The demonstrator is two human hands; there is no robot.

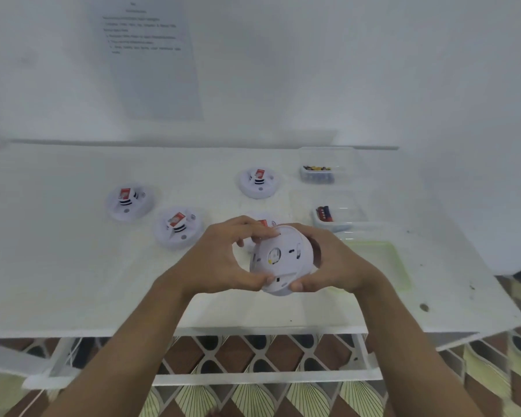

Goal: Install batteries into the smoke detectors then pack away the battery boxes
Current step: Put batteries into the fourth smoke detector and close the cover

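A round white plastic smoke detector [280,260] is held above the white counter [57,266], tilted so that its flat back faces the camera. The left hand [220,260] grips its left side, with fingers curled over the upper rim and the thumb on the lower rim. The right hand [334,266] cups its right side, with fingers wrapped behind it and the thumb pressed at the lower edge.

Just behind the held detector lies a half-hidden white detector [263,222] showing a red battery, mostly covered by the left hand. Farther behind stands a far white detector [257,182], also with a red battery on top. To the left of the held detector sit a near-left white detector [178,225] and, beyond it, a far-left white detector [130,201], each carrying a red battery.

Behind and right of the held detector is a clear plastic box of red and dark batteries [331,219]. A clear plastic box of dark batteries [318,173] sits farther back. A pale green translucent lid [382,260] lies flat just right of the right hand.
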